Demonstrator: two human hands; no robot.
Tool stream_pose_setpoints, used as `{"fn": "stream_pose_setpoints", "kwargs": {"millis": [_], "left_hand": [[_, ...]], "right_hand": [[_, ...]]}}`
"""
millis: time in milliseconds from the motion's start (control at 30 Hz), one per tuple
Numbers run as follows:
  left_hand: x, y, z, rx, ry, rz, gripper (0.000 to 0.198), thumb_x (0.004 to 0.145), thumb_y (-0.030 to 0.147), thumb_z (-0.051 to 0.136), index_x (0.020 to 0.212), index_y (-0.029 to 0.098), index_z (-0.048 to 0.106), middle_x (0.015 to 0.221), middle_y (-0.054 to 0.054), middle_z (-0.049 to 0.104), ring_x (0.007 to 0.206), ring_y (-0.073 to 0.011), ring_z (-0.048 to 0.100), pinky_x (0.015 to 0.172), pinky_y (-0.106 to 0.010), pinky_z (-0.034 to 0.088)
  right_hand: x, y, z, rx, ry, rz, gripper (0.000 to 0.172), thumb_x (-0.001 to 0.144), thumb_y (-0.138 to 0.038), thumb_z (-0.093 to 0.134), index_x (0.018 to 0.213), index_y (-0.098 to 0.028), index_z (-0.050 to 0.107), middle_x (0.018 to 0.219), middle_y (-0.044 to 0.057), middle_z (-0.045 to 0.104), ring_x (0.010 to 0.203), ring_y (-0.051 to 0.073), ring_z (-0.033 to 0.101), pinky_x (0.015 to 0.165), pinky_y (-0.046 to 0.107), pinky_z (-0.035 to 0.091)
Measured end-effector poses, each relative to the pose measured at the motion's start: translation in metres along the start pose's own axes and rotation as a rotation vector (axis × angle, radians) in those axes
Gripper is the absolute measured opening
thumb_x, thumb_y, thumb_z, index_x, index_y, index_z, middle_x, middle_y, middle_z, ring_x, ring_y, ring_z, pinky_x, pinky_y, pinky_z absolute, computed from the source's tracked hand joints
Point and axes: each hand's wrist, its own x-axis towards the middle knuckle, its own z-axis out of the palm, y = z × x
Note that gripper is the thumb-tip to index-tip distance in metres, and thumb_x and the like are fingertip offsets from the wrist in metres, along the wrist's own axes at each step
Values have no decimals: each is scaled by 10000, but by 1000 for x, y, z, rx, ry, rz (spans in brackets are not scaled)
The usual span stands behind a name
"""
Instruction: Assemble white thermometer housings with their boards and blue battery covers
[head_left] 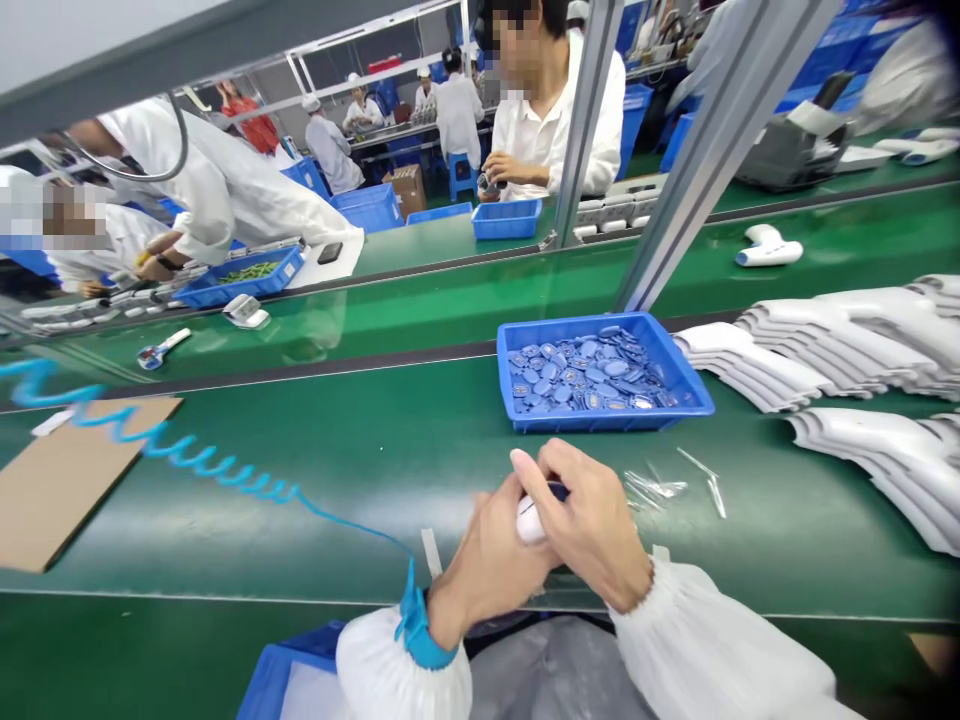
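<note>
Both hands are closed around a white rounded plastic part (530, 521) with a dark piece at its upper end; most of it is hidden by the fingers. My left hand (499, 555) wraps it from the left and below, with a blue wrist strap (424, 632) on the wrist. From the right, my right hand (592, 515) grips the same part, its thumb lying over the top. Just beyond the hands stands a blue tray (606, 424) filled with small blue oval pieces (592, 370).
Stacked white curved shells (877, 450) lie at the right. Clear thin plastic pieces (656, 487) rest beside my right hand. A coiled blue cord (217, 468) crosses the left bench above cardboard (71, 485). A metal post (690, 160) rises behind the tray; co-workers sit beyond.
</note>
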Motion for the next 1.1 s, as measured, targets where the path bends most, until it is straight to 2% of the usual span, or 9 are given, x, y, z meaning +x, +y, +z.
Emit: {"fn": "stream_pose_setpoints", "kwargs": {"millis": [67,167,367,467,567,700,833,967,1100], "left_hand": [[1,-2,4,124,-12,16,193,814,173,583,989,178,663,793,-52,708,628,-182,599,558,-283,364],[2,-5,8,289,98,13,260,770,156,579,1021,151,645,779,-105,708,615,-232,613,557,-320,350],[5,-6,-1,81,9,-31,276,835,381,689,1024,193,618,912,-57,728,744,-219,666,600,-289,417],[6,-13,7,245,41,-34,314,873,406,639,1068,162,614,932,-112,723,763,-265,681,619,-330,425],[7,-18,16,434,73,20,323,891,358,594,1117,128,593,982,-166,719,778,-307,693,657,-373,442],[0,-14,-3,472,67,-24,285,943,453,563,1031,182,575,879,-83,710,726,-268,669,613,-337,410],[-16,-15,-46,471,176,-129,230,948,449,604,1000,228,569,859,-12,683,781,-226,644,678,-317,445],[-11,-20,-61,643,304,17,432,876,238,720,1256,230,515,1171,-41,671,1045,-241,630,892,-370,480],[6,-17,-52,1024,171,71,358,852,241,755,1170,185,600,1128,-92,674,1042,-320,609,876,-455,466]], "right_hand": [[5,-2,9,-121,56,-124,487,1032,-384,467,584,-203,407,574,-26,434,553,100,405,584,293,288],[8,1,9,-129,78,-230,496,1031,-317,456,555,-198,384,552,-28,412,528,88,389,577,291,274],[13,5,-2,-58,193,-38,501,1015,-390,497,555,-206,424,542,-31,443,515,89,399,569,280,297],[11,6,4,-79,101,-49,514,1018,-420,481,552,-204,493,547,-13,518,546,106,460,583,288,299],[11,7,9,-112,116,-107,560,1026,-380,445,498,-200,491,505,-1,529,544,113,485,586,292,297],[38,17,-11,-41,-89,-26,574,1030,-472,426,552,-200,591,548,-10,603,545,111,534,596,265,360],[101,42,-29,-350,-305,14,385,1045,-359,441,904,-186,756,912,26,772,797,151,684,773,259,463],[157,63,2,-465,-493,-19,173,908,-215,684,1063,-177,751,1097,71,761,1038,196,691,948,304,485],[176,63,31,-522,-585,-5,148,872,-244,745,955,-124,722,1020,76,748,993,199,699,936,398,533]]}}
